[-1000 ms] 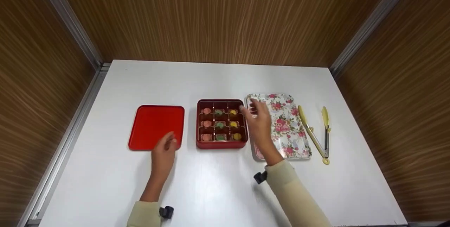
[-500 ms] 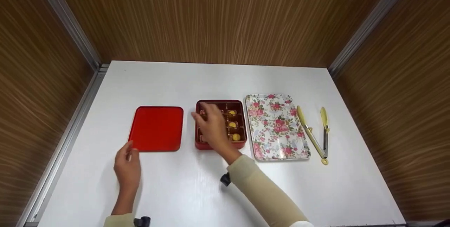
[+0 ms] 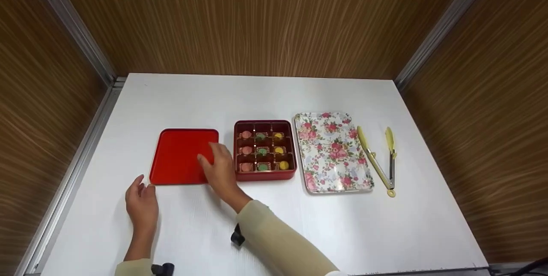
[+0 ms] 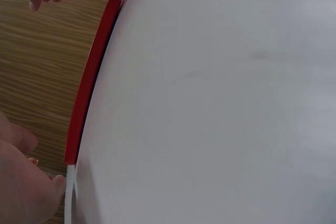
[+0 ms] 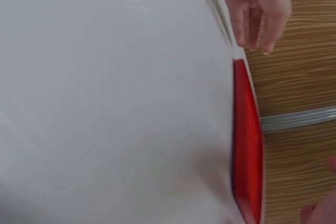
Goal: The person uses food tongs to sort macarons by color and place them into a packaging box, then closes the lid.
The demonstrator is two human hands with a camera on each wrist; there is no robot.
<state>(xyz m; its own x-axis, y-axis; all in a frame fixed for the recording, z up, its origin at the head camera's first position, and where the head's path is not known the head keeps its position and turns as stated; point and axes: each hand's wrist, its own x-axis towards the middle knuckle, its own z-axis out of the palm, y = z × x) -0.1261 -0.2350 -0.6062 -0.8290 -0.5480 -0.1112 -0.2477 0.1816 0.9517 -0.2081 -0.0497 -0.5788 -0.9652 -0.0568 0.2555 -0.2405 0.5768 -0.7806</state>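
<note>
A flat red square lid (image 3: pixel 183 156) lies on the table at the left. Near its front left corner is my left hand (image 3: pixel 142 207), fingers loosely bent, holding nothing. Over the lid's right edge hovers my right hand (image 3: pixel 220 171), thumb and fingers spread apart with nothing between them. Just right of it stands a dark red box (image 3: pixel 265 176), divided into compartments with pink, green and yellow round sweets (image 3: pixel 246 150). In the left wrist view the lid (image 4: pixel 88 87) appears edge-on beyond my left hand (image 4: pixel 23 182). The right wrist view shows the lid (image 5: pixel 247 145) between both hands.
A flower-patterned tray (image 3: pixel 336 152) lies right of the box. Beside it are spread tongs (image 3: pixel 379 167) with yellow tips. Wood-grain panels (image 3: pixel 274 19) enclose the white table (image 3: pixel 265 96) at the back and sides.
My right hand has swept left from the flowered tray, across the box, to the lid's right edge. My left hand has shifted left from the lid's front right to its front left corner.
</note>
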